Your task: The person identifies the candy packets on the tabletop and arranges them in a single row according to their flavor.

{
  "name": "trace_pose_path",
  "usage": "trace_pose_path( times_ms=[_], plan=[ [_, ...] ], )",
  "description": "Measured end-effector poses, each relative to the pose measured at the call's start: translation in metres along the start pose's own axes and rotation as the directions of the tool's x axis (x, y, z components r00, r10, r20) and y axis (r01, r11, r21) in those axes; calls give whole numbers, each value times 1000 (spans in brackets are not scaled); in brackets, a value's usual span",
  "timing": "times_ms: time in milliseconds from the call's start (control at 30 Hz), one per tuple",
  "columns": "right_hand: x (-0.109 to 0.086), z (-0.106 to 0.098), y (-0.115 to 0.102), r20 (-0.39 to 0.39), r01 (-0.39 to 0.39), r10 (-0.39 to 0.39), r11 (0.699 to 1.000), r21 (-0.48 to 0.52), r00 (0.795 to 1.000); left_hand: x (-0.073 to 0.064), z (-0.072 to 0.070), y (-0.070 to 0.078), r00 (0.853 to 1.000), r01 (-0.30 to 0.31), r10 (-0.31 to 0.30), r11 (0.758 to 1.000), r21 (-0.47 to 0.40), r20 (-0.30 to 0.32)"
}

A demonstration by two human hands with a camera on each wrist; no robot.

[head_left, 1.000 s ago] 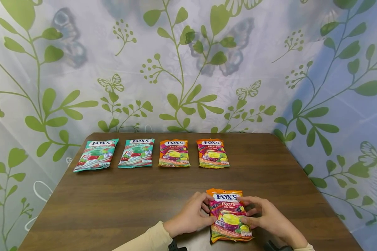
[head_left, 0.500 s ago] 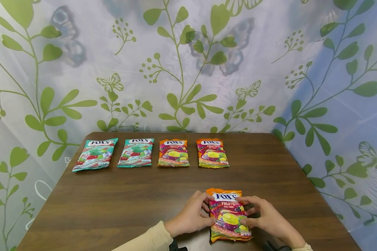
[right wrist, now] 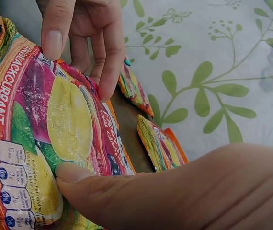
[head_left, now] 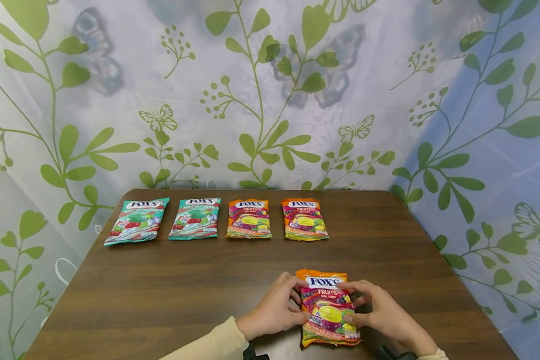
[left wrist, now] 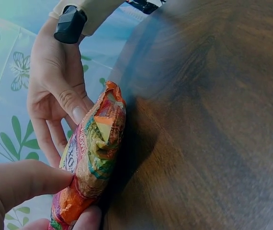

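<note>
A bag of Fox's Fruits candy (head_left: 326,310), orange, magenta and yellow, lies at the front right of the table with its printed face up. My left hand (head_left: 276,307) grips its left edge, thumb on the front and fingers along the side. On the opposite edge, my right hand (head_left: 380,312) holds it the same way. The left wrist view shows the candy bag (left wrist: 91,153) side-on, close to the wood, pinched between the left thumb (left wrist: 31,182) and fingers. In the right wrist view, the right thumb (right wrist: 84,179) presses near the bag's lower corner.
Along the back of the wooden table (head_left: 184,285) lie two green Mint Blossom bags (head_left: 137,222) on the left. Two more Fruits bags (head_left: 249,220) lie to their right. A leaf-patterned curtain (head_left: 270,100) hangs behind the table.
</note>
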State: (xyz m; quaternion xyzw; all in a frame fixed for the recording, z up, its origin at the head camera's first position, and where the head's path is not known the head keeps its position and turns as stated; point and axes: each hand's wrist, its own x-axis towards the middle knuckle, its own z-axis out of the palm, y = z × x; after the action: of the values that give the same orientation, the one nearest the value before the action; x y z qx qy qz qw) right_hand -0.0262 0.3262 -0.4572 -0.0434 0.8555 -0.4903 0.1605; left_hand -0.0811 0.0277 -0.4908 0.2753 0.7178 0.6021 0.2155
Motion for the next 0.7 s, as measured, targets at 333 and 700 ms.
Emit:
trace_pose_path(
  times_ms=[333,700],
  plan=[
    [2,1,0,-12,-41,41,999,7,999,0,1,1,1000,14,-14,1000,2,2],
    [1,0,3,-19,-5,5,1000,-11,1000,3,1,9,999,44,-44,999,3,9]
  ],
)
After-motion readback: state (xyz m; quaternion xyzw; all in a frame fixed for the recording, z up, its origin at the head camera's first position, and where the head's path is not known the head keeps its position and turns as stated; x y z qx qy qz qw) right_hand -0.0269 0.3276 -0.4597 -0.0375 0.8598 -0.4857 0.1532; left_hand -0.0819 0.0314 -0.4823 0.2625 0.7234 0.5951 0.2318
